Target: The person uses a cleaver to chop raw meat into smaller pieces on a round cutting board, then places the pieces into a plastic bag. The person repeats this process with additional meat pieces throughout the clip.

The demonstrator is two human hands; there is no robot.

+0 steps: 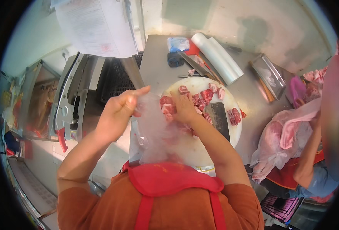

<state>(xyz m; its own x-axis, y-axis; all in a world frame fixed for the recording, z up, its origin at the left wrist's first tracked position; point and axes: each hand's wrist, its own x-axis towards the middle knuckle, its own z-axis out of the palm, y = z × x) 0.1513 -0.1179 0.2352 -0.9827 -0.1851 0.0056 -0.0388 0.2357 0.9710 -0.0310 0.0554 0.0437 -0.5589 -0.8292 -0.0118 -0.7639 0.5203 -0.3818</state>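
Note:
My left hand (119,110) pinches the rim of a clear plastic bag (152,120), which hangs down over the near left edge of a round white cutting board (232,97). Reddish pieces show blurrily through the film. On the board, my right hand (185,107) lies against chunks of raw meat (167,105) beside the bag; whether its fingers grip them is not plain. More meat chunks (206,95) are scattered beyond that hand. Right of my forearm lies a wide dark cleaver blade (218,119), its handle hidden. One separate meat chunk (234,116) sits near the board's right rim.
Behind the board are a knife (196,66), plastic film rolls (218,59) and a blue-white packet (178,44). A metal tray (268,74) stands on the steel table (155,60). At right, another person's arm (309,161) is beside a bagged carcass (276,138). A red-handled machine (67,112) stands left.

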